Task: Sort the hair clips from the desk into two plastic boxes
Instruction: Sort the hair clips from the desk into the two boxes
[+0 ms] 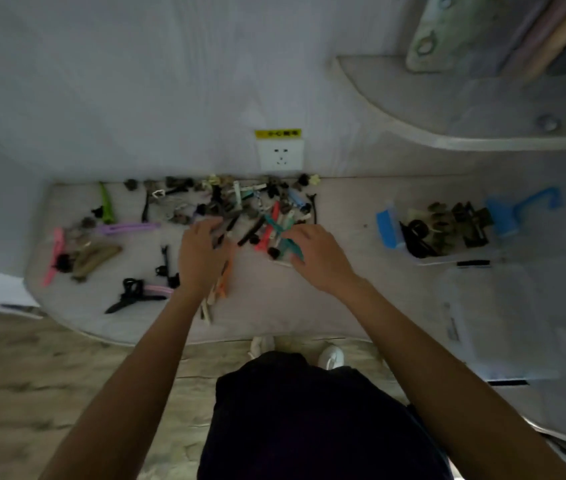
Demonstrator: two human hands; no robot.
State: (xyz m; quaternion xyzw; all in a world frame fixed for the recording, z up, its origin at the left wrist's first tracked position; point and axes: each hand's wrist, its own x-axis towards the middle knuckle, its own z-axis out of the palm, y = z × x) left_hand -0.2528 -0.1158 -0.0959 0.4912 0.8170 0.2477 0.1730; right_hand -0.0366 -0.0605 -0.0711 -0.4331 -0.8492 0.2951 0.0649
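A heap of hair clips (240, 206) in many colours covers the back middle of the pale desk (274, 306). My left hand (202, 254) rests over long clips at the heap's front left, with black ones at its fingertips and orange and cream ones under the palm. My right hand (316, 258) lies palm down at the heap's front right, touching a teal clip (290, 245). Whether either hand grips a clip is unclear. A clear plastic box (392, 233) with blue latches at the right holds several dark clips. A second clear box (492, 323) sits in front of it.
More clips lie spread on the left: green (106, 206), purple (125, 228), pink (54, 254), black (129, 296). A wall socket (280, 154) is behind the heap. A curved shelf (447, 133) overhangs the right side. My shoes (330, 355) stand under the desk's front edge.
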